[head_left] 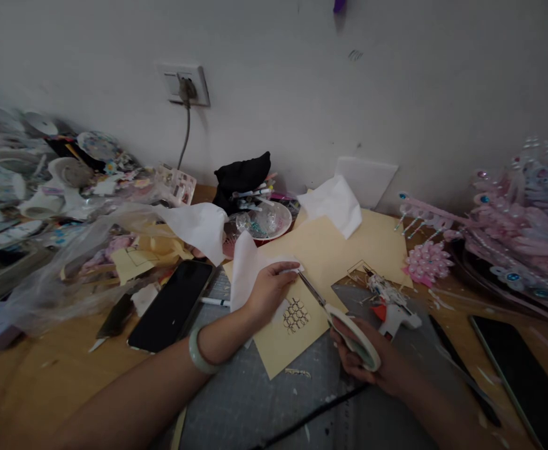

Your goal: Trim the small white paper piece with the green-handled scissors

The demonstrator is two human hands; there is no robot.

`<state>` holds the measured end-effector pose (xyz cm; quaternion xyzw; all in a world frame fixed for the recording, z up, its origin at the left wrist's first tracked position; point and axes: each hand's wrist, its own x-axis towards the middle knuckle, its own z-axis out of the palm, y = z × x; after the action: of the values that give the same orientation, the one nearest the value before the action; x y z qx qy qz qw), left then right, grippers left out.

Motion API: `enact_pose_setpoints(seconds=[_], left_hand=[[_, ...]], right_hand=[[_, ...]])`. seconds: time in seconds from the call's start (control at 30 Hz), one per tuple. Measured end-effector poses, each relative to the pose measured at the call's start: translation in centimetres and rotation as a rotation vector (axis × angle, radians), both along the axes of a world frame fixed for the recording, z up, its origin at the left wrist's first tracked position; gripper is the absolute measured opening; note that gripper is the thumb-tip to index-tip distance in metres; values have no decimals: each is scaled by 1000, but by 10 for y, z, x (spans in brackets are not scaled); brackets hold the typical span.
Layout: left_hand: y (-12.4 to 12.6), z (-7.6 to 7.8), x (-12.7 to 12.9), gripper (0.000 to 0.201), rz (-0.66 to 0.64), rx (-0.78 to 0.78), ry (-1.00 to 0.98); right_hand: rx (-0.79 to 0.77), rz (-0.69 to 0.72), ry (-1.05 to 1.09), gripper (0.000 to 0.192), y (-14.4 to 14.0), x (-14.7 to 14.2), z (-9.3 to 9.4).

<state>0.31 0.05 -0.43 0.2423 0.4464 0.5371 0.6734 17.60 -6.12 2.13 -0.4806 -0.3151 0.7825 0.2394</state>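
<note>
My left hand [268, 289], with a pale green bangle on its wrist, pinches the edge of a thin white sheet [246, 265] over a cream paper sheet [297, 325] that bears a small cut-out scale pattern [296, 314]. My right hand [365, 359] grips scissors [344, 325] with white handles. The blades point up and left, and their tip meets the white sheet by my left fingertips. The cream sheet lies on a grey cutting mat [264, 400].
A black phone [173, 304] and a pen lie left of the mat. A white glue gun [396, 312] sits to the right, with a dark tablet [527, 369] beyond it. Pink beaded ornaments [513, 237] fill the far right. Clutter, a clear bowl [264, 222] and a wall socket [184, 84] stand behind.
</note>
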Motion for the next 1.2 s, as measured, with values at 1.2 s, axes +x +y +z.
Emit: enact_pose_setpoints(seconds=[1.2], left_hand=[[2,0,-1,14,32,73,-39]], right_hand=[[13,-15,8,38,-2,6,-5]])
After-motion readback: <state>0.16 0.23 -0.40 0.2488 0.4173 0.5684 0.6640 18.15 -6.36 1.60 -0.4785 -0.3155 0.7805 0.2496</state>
